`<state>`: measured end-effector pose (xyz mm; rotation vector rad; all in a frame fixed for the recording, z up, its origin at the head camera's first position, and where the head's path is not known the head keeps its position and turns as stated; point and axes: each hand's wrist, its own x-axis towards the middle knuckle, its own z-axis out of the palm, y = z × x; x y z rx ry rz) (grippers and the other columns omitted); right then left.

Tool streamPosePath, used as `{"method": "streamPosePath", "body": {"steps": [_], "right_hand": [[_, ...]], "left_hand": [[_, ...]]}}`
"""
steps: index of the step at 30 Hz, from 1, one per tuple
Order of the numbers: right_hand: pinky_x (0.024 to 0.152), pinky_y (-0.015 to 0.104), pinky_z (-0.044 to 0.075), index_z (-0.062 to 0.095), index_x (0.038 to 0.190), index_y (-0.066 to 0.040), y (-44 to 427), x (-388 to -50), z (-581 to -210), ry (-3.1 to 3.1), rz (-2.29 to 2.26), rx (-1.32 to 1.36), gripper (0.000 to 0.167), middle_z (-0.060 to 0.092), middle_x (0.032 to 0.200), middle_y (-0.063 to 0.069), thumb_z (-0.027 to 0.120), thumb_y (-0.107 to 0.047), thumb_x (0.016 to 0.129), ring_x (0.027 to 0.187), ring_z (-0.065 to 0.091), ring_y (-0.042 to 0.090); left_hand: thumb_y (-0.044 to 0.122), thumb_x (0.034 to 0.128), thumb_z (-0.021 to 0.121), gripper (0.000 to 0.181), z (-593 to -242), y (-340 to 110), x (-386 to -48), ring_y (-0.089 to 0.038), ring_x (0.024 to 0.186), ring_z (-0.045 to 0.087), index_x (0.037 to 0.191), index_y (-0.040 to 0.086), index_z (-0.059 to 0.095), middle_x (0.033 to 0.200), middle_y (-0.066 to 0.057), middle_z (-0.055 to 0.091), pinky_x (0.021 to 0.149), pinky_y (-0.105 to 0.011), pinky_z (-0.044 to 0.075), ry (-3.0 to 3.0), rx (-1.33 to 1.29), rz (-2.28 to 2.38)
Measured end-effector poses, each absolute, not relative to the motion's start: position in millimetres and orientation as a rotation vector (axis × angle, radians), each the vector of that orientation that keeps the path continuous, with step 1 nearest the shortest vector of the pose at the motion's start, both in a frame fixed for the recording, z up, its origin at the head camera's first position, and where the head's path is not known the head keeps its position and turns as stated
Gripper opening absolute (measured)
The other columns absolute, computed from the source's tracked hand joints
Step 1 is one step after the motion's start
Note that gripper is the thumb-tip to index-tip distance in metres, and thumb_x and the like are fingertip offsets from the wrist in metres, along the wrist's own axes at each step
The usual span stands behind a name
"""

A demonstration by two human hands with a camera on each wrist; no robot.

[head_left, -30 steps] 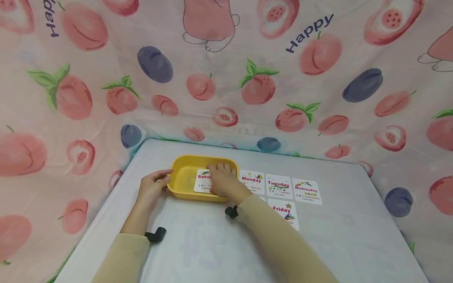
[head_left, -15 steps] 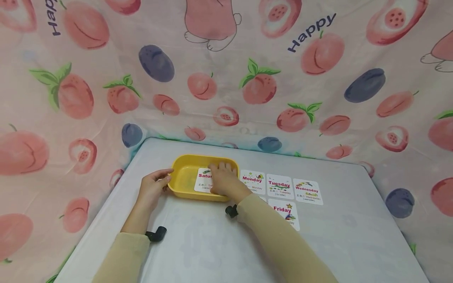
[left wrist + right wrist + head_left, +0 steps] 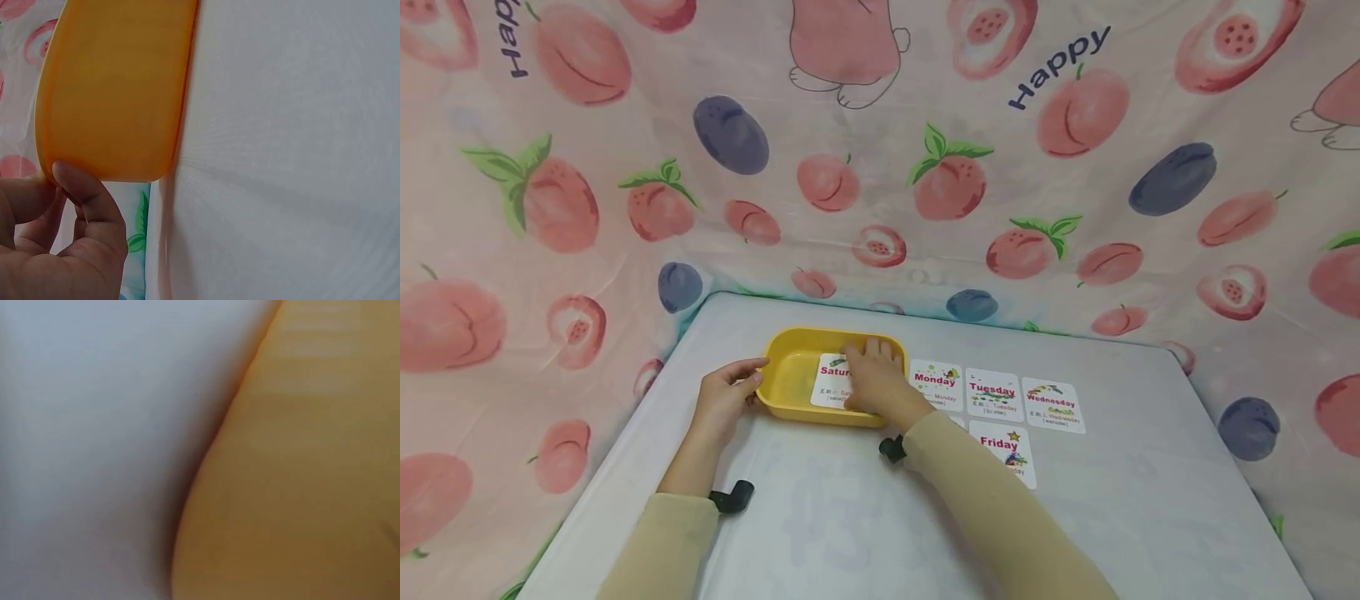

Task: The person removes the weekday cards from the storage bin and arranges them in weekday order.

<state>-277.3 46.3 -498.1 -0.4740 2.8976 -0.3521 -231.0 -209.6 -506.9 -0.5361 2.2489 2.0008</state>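
Observation:
In the head view, my left hand (image 3: 722, 404) grips the left end of a yellow plastic tray (image 3: 801, 415), fingers and thumb at the rim. The left wrist view shows the thumb of the left hand (image 3: 81, 231) pressed against the tray's outer wall (image 3: 119, 94). Inside the tray's right half, my right hand (image 3: 880, 382) reaches down over a white "Saturday" card (image 3: 830, 385). It covers the card's right part, and whether the fingertips pinch the card is hidden. Only the tray's wall (image 3: 294, 487), blurred, and white cloth fill the right wrist view.
Right of the tray, cards reading Monday (image 3: 936, 382), Tuesday (image 3: 992, 392) and Wednesday (image 3: 1052, 405) lie in a row. Below them is a Friday card (image 3: 1006, 450), beside another card mostly behind the right arm. Fruit-print cloth (image 3: 880, 200) hangs behind the white table (image 3: 820, 517).
Both hands and the tray stay almost where they were. The right fingers shift only slightly over the Saturday card.

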Motion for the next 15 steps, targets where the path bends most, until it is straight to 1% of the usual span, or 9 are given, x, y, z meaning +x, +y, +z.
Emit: {"method": "streamPosePath", "body": {"steps": [5,11,15], "right_hand": [[0.115,0.05,0.04,0.044,0.159,-0.026,45.9,-276.5,-496.6,2.924,-0.39,-0.467,0.099,0.039,0.149,0.012,0.099,-0.037,0.077,0.133,0.039,0.031],[0.119,0.047,0.041,0.044,0.161,-0.024,45.5,-274.3,-495.3,2.936,-0.415,-0.468,0.101,0.038,0.147,0.012,0.099,-0.036,0.077,0.131,0.039,0.03],[0.121,0.046,0.04,0.045,0.161,-0.022,45.6,-272.7,-493.7,2.945,-0.425,-0.473,0.1,0.038,0.149,0.013,0.099,-0.035,0.077,0.133,0.039,0.031]], "left_hand": [[0.011,0.1073,0.066,0.037,-505.9,-209.2,-230.6,-0.015,0.09,0.057,0.144,0.009,0.069,0.122,-0.006,0.059,0.073,-0.02,0.055,2.248,-0.546,2.0],[0.01,0.107,0.066,0.037,-507.8,-210.3,-231.3,-0.013,0.087,0.057,0.143,0.008,0.069,0.119,-0.005,0.059,0.072,-0.021,0.055,2.252,-0.537,2.013],[0.01,0.1069,0.066,0.036,-509.1,-210.5,-231.3,-0.013,0.086,0.057,0.143,0.008,0.069,0.118,-0.005,0.058,0.072,-0.021,0.055,2.254,-0.536,2.012]]}}
